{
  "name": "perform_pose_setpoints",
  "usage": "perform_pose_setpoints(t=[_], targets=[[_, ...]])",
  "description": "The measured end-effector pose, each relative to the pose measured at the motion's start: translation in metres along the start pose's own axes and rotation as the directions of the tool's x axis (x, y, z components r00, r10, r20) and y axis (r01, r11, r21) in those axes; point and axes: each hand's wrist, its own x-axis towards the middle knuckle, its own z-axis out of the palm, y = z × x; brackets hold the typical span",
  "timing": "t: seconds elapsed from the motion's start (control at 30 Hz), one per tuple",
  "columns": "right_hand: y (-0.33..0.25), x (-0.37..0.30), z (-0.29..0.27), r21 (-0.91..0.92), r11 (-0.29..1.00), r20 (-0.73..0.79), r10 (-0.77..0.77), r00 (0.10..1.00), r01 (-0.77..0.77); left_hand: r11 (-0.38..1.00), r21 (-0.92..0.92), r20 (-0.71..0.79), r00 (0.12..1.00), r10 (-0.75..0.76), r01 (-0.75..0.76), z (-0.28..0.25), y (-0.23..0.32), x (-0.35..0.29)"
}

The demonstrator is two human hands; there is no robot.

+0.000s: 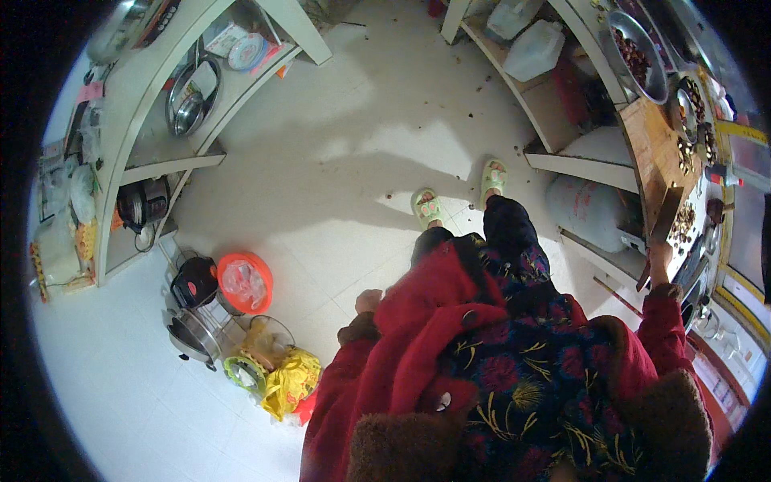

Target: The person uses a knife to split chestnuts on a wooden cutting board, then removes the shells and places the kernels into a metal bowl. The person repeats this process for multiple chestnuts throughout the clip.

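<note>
At the right-hand counter, my right hand (660,257) is closed around a cleaver (666,214), its dark flat blade pointing away from me. The blade lies over the counter's edge, beside a heap of small pale and brown pieces (683,222). Just beyond it is a wooden cutting board (647,140). My left hand (369,300) hangs low beside my red coat, away from any object; its fingers are too hidden to make out.
A metal basin (637,58) of dark reddish pieces stands farther along the counter. Below sits a pale gas cylinder (585,202). Shelves (132,145) line the left. An orange basin (246,283), a steel pot (193,337) and a yellow bag (291,383) are on the floor.
</note>
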Motion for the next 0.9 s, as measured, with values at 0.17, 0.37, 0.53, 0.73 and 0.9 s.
perform_pose_setpoints(t=[0.17, 0.37, 0.53, 0.73, 0.9], targets=[[-0.030, -0.015, -0.009, -0.077, 0.968, 0.094, 0.244, 0.965, -0.238, 0.700, -0.708, -0.045, 0.984, -0.174, 0.091, 0.037, -0.003, 0.021], [-0.052, -0.059, 0.005, -0.348, 0.935, -0.370, -0.201, 0.907, 0.064, 0.592, -0.792, -0.306, 0.935, -0.179, -0.146, 0.054, 0.037, 0.082], [-0.149, -0.159, 0.255, -0.036, 0.864, 0.203, -0.486, 0.850, 0.503, 0.670, -0.707, -0.449, 0.875, -0.181, -0.225, 0.107, 0.052, 0.220], [-0.145, -0.266, 0.693, 0.007, 0.749, 0.921, -0.264, 0.288, 0.663, 0.630, -0.743, -0.454, 0.863, -0.223, -0.228, 0.136, 0.100, 0.405], [-0.151, -0.281, 0.831, 0.218, 0.696, 0.915, -0.389, 0.104, 0.684, 0.948, -0.285, -0.671, 0.736, -0.090, -0.145, 0.162, 0.102, 0.517]])
